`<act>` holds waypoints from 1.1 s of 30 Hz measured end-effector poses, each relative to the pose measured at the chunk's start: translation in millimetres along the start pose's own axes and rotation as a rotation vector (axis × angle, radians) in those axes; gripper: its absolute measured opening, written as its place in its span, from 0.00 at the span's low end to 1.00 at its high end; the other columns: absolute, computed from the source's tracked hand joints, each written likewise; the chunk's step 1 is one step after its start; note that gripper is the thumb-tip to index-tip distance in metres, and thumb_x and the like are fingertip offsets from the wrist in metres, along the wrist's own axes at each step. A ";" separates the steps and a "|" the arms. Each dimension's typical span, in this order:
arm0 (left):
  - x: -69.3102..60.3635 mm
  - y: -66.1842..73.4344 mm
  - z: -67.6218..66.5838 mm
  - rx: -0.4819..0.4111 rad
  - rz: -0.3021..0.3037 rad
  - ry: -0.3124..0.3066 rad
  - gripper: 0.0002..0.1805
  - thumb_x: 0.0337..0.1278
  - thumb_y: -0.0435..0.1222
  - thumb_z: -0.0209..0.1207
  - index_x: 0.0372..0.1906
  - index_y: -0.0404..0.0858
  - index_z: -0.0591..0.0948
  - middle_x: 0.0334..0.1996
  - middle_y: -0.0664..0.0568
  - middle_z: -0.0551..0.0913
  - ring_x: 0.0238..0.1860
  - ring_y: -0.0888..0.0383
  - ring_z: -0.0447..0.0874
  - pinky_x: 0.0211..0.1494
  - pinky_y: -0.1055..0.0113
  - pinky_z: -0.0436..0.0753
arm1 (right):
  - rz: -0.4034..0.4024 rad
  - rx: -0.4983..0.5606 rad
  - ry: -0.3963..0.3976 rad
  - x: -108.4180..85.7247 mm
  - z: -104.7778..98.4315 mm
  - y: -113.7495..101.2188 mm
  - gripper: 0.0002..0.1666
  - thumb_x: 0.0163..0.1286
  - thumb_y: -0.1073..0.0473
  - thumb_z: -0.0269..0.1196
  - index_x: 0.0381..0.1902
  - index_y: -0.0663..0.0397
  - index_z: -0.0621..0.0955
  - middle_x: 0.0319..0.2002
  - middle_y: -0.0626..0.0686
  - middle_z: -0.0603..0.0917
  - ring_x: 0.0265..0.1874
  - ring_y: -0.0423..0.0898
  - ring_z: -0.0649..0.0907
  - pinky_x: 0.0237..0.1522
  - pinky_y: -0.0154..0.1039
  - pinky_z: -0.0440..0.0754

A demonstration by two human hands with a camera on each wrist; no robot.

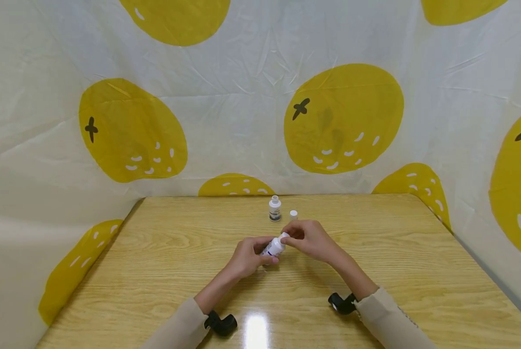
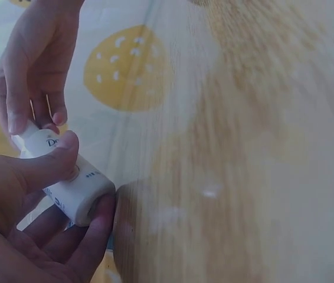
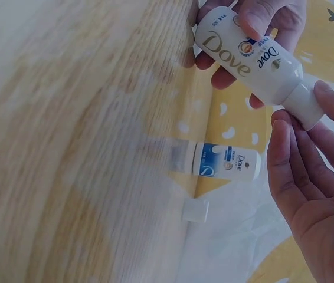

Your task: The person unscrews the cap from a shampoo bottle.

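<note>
My left hand (image 1: pixel 245 258) grips the body of a small white Dove bottle (image 3: pixel 246 59), tilted above the table with its top toward my other hand. Thumb and fingers of my right hand (image 1: pixel 311 240) pinch the white cap (image 3: pixel 304 107) at the bottle's top. In the left wrist view my left thumb lies across the label, with fingers round the base of the bottle (image 2: pixel 75 186). Beyond both hands, a second Dove bottle (image 1: pixel 275 210) stands upright on the table, its neck uncapped. A loose white cap (image 1: pixel 293 213) sits to its right.
The hands are over a wood-grain table (image 1: pixel 177 232). A pale curtain (image 1: pixel 234 126) printed with yellow fruit hangs along its back and sides. Black wrist devices (image 1: pixel 221 324) are at both sleeves. A bright light reflection lies on the near tabletop.
</note>
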State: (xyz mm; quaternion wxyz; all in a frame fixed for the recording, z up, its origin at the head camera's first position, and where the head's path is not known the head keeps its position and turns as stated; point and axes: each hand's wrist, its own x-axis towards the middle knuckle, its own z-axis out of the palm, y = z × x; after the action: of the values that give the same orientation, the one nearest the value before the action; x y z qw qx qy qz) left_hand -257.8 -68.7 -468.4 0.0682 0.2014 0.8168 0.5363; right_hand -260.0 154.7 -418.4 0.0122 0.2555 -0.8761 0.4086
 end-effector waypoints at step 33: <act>-0.2 -1.8 0.6 0.018 0.028 0.002 0.27 0.57 0.34 0.74 0.63 0.37 0.84 0.54 0.41 0.89 0.55 0.48 0.88 0.54 0.56 0.85 | 0.034 0.032 -0.012 -0.6 -0.8 3.8 0.11 0.74 0.51 0.67 0.44 0.52 0.87 0.37 0.50 0.89 0.35 0.41 0.84 0.41 0.36 0.83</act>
State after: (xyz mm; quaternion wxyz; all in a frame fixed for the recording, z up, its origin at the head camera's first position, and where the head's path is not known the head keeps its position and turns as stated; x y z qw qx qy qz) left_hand -257.9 -68.9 -470.3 0.0579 0.2127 0.8188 0.5301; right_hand -261.3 157.5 -420.7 -0.0043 0.2433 -0.8738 0.4211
